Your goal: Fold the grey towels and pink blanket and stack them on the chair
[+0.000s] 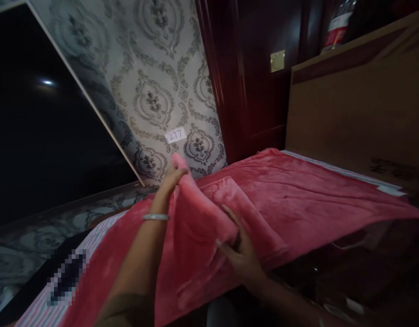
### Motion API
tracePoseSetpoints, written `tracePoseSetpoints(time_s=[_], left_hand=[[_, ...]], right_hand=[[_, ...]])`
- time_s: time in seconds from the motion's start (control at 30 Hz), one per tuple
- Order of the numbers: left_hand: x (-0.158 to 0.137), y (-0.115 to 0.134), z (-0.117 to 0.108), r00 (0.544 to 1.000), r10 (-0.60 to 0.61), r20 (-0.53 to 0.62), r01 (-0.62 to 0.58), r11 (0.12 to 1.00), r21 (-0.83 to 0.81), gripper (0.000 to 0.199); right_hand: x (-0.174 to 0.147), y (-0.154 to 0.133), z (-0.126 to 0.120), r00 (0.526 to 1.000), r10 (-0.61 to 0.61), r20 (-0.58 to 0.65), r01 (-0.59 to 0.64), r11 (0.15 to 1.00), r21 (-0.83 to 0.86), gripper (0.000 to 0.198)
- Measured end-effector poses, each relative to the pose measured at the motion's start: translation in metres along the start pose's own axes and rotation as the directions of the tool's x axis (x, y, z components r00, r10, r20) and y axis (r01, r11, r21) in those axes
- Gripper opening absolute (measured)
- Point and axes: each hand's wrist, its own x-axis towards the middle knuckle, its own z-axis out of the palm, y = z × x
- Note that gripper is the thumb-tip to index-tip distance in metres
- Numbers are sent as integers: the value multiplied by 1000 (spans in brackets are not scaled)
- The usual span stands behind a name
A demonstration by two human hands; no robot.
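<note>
A pink plush cloth is lifted in a fold between my two hands, its lower part hanging onto the surface below. My left hand, with a pale bangle on the wrist, grips the far upper end of the fold. The near end is pinched between the thumb and fingers of my right hand. Under and beside the cloth spreads a larger reddish-pink plush blanket. Where the held cloth ends and any layer beneath it begins is hard to make out.
Striped fabric shows under the blanket's left edge. A dark screen stands at left. Behind are patterned wallpaper with a paper label and a dark red door. A large cardboard box stands right, with a bottle above it.
</note>
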Motion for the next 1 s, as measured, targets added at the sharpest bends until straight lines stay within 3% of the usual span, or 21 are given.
tracePoseSetpoints(time_s=[0.07,0.13,0.2,0.27,0.43,0.6,0.67,0.8,1.0], left_hand=[[-8,11,56,981,51,189,-60,997,43,17],[-18,10,105,922,63,381,-104,991,89,17],[-23,2,138,871,62,487,-150,978,144,19],[-19,-7,156,858,70,508,-196,960,199,20],[19,-20,164,894,116,433,-280,898,338,35],[48,-27,178,903,98,418,-280,872,402,38],[56,-31,186,899,78,432,-269,876,401,35],[72,-32,192,895,67,441,-251,893,373,25],[82,-25,202,902,188,388,-290,930,226,17]], right_hand=[[-6,0,-48,989,110,-104,-114,993,-38,85],[-12,2,-87,950,280,-142,-277,960,36,94],[-15,6,-113,893,428,-139,-411,901,136,100],[-14,9,-128,855,503,-129,-483,861,157,105],[-3,20,-132,885,465,-6,-465,885,-3,116],[-1,24,-127,941,331,76,-296,910,-291,98],[-3,22,-124,949,306,72,-261,896,-359,89],[-10,21,-117,932,362,34,-320,862,-394,71],[-13,17,-129,957,285,-54,-283,874,-395,66]])
